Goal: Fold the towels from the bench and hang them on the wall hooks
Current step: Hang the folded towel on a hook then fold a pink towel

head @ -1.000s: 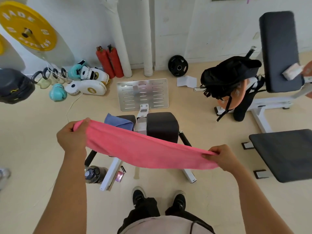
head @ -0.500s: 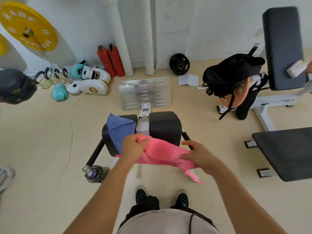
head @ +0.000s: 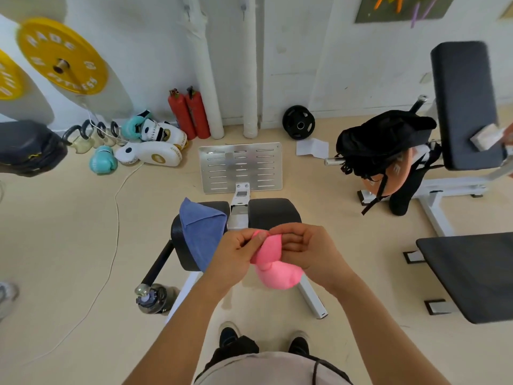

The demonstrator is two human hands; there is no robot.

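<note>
Hands now meet, pink towel point(head: 273, 262) bunched btwn them. Left hand point(head: 236, 255) & right hand point(head: 302, 250) both grip it. Blue towel point(head: 201, 232) drapes bench point(head: 274, 211).

Both forearms bare from the bottom edge of frame up to the left hand point(head: 236, 255) and right hand point(head: 304, 250), no sleeves, watch, bands or gloves visible. Torso at bottom centre in a light beige/grey top point(head: 266, 369) with a thin dark cord point(head: 314, 372) running down its right side; dark trousers point(head: 236, 350) show just above the hem. Black shoes with pale soles, left shoe point(head: 228, 333) and right shoe point(head: 299, 341), toes pointing at the bench base, both partly hidden by the trousers.
</note>
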